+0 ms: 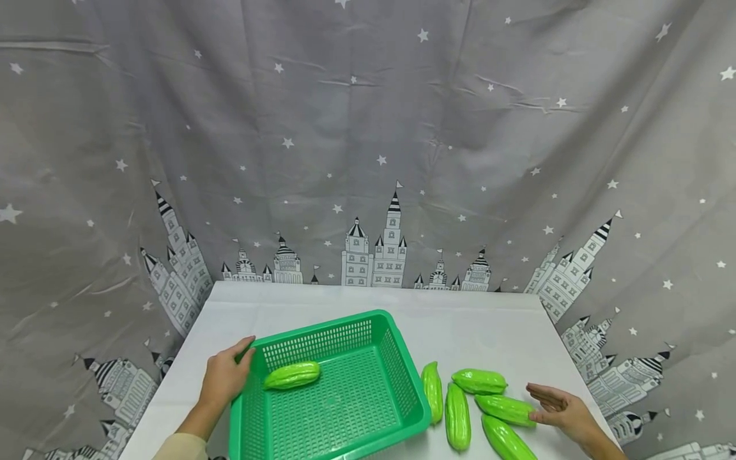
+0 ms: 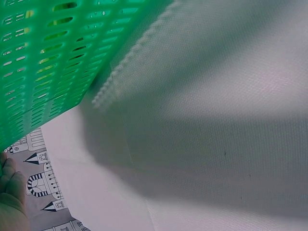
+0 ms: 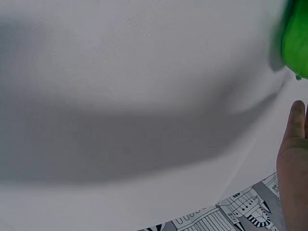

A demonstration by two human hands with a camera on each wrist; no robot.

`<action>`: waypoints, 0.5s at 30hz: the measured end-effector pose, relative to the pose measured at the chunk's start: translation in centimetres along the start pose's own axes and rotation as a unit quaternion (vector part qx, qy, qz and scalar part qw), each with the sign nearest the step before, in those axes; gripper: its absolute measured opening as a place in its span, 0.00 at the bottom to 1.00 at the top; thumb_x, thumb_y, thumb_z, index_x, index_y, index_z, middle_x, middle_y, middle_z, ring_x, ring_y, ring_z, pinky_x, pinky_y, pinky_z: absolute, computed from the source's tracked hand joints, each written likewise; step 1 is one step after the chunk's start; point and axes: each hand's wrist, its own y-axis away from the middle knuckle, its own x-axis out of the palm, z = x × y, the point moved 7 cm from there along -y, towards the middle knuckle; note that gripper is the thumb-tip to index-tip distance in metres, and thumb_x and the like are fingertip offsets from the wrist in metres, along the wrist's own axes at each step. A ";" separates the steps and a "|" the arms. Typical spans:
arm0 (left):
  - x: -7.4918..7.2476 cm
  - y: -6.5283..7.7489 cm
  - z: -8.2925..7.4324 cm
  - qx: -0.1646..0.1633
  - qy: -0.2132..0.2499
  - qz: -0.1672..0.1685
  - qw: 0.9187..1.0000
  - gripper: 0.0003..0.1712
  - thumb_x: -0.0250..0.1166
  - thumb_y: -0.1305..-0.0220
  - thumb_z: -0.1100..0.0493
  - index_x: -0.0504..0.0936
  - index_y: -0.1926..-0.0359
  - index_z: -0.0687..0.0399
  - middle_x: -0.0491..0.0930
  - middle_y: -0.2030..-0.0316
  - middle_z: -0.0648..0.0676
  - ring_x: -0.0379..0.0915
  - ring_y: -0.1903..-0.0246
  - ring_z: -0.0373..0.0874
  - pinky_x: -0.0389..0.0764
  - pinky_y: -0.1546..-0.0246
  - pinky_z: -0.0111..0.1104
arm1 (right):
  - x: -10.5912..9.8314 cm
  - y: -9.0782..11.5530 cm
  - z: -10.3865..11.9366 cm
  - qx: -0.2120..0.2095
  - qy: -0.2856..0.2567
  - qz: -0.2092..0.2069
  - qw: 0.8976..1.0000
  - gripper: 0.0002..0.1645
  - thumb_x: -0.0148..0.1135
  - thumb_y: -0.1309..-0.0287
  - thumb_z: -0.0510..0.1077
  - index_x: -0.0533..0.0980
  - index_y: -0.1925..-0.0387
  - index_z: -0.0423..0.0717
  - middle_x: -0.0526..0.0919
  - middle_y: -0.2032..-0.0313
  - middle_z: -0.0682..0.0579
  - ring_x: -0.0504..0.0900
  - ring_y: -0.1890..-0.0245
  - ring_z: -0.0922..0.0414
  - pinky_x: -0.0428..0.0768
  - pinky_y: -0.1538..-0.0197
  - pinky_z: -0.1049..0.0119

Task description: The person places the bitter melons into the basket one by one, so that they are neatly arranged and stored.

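Observation:
A green plastic basket (image 1: 330, 396) with slotted walls stands on the white table, turned slightly. One ridged bright-green gourd (image 1: 292, 375), like a bitter melon, lies inside near its left wall. My left hand (image 1: 225, 377) holds the basket's rim at the far left corner; in the left wrist view, only part of that hand (image 2: 11, 197) shows, low beside the basket wall (image 2: 53, 57). On the right, my right hand (image 1: 566, 415) is held with fingers extended, beside the end of another gourd (image 1: 506, 409). The right wrist view shows a gourd end (image 3: 296, 48) beyond the fingertips, apart from them.
Several more gourds lie right of the basket, among them an upright-lying one (image 1: 432, 391) close to its wall, another (image 1: 457, 418), one behind (image 1: 479, 381) and one in front (image 1: 507, 439). A grey curtain (image 1: 368, 128) with stars and castles hangs behind the table (image 1: 460, 313).

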 end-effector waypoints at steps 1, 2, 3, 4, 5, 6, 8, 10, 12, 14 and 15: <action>0.0 0.0 0.1 0.000 0.000 0.000 1.000 0.21 0.61 0.28 0.60 0.79 0.37 0.61 0.78 0.45 0.69 0.75 0.45 0.70 0.75 0.46 0.63 | 0.1 0.0 -0.1 -0.003 -0.006 0.005 1.000 0.42 0.73 0.43 0.35 0.63 0.34 0.19 0.68 0.36 0.23 0.76 0.47 0.76 0.72 0.44 0.80; 0.0 0.0 0.1 -0.001 0.000 0.002 1.000 0.21 0.60 0.27 0.60 0.79 0.37 0.61 0.78 0.45 0.69 0.75 0.45 0.70 0.74 0.46 0.62 | 0.3 0.0 -0.2 -0.008 -0.010 0.012 1.000 0.42 0.73 0.43 0.35 0.62 0.34 0.18 0.68 0.37 0.22 0.76 0.47 0.76 0.72 0.44 0.81; 0.1 0.0 0.1 -0.002 -0.001 0.003 1.000 0.21 0.60 0.27 0.60 0.79 0.37 0.61 0.78 0.44 0.69 0.75 0.45 0.70 0.74 0.46 0.62 | 0.4 0.1 -0.3 -0.008 -0.015 0.017 1.000 0.42 0.72 0.43 0.34 0.62 0.34 0.18 0.67 0.36 0.22 0.75 0.47 0.76 0.71 0.43 0.81; 0.1 0.0 0.1 -0.001 -0.001 0.002 1.000 0.21 0.60 0.27 0.59 0.79 0.37 0.61 0.78 0.44 0.69 0.75 0.45 0.70 0.74 0.45 0.62 | 0.5 0.1 -0.4 -0.007 -0.018 0.019 1.000 0.42 0.72 0.43 0.34 0.61 0.34 0.18 0.67 0.36 0.22 0.76 0.47 0.76 0.71 0.43 0.81; 0.1 0.0 0.2 -0.002 -0.001 0.002 1.000 0.21 0.60 0.27 0.60 0.79 0.37 0.61 0.78 0.44 0.69 0.75 0.45 0.70 0.74 0.45 0.62 | 0.6 0.0 -0.6 -0.004 -0.018 0.021 1.000 0.42 0.72 0.43 0.34 0.62 0.34 0.18 0.67 0.36 0.22 0.76 0.47 0.76 0.72 0.43 0.80; 0.1 0.0 0.2 -0.002 0.000 0.002 1.000 0.21 0.60 0.27 0.60 0.79 0.37 0.61 0.78 0.44 0.69 0.75 0.45 0.70 0.74 0.45 0.62 | 0.7 0.0 -0.7 -0.001 -0.017 0.022 1.000 0.42 0.73 0.43 0.35 0.62 0.34 0.19 0.67 0.36 0.23 0.77 0.47 0.75 0.72 0.43 0.80; 0.1 0.0 0.2 -0.002 0.000 0.001 1.000 0.21 0.60 0.28 0.60 0.79 0.37 0.62 0.78 0.45 0.69 0.75 0.45 0.71 0.74 0.46 0.63 | 0.8 0.1 -1.0 0.007 -0.013 0.021 1.000 0.43 0.73 0.43 0.36 0.62 0.34 0.19 0.67 0.36 0.23 0.78 0.47 0.74 0.74 0.43 0.79; 0.1 0.1 0.2 -0.003 0.000 0.000 1.000 0.21 0.61 0.28 0.60 0.79 0.37 0.62 0.78 0.45 0.70 0.75 0.46 0.71 0.75 0.46 0.63 | 0.9 0.1 -1.3 0.013 -0.009 0.018 1.000 0.43 0.74 0.44 0.37 0.63 0.34 0.20 0.68 0.36 0.24 0.78 0.48 0.74 0.75 0.43 0.77; 0.0 0.1 0.1 -0.004 0.001 0.000 1.000 0.21 0.61 0.28 0.60 0.79 0.37 0.62 0.79 0.45 0.70 0.75 0.46 0.71 0.75 0.47 0.63 | 1.0 0.0 -1.7 0.018 -0.008 0.015 1.000 0.43 0.74 0.44 0.38 0.64 0.34 0.20 0.69 0.36 0.25 0.78 0.49 0.75 0.76 0.43 0.76; 0.0 0.1 0.1 -0.005 0.000 0.003 1.000 0.21 0.61 0.27 0.60 0.79 0.37 0.61 0.78 0.45 0.70 0.75 0.45 0.70 0.75 0.46 0.62 | 1.1 -0.1 -2.1 0.021 -0.009 0.016 1.000 0.43 0.74 0.43 0.38 0.64 0.34 0.21 0.70 0.36 0.26 0.78 0.50 0.76 0.76 0.44 0.76; 0.0 0.1 0.1 -0.005 0.001 0.004 1.000 0.21 0.61 0.27 0.60 0.79 0.37 0.61 0.78 0.45 0.70 0.75 0.45 0.70 0.75 0.46 0.62 | 1.2 -0.1 -2.3 0.021 -0.011 0.017 1.000 0.43 0.74 0.43 0.38 0.64 0.34 0.21 0.70 0.36 0.26 0.77 0.50 0.77 0.77 0.44 0.76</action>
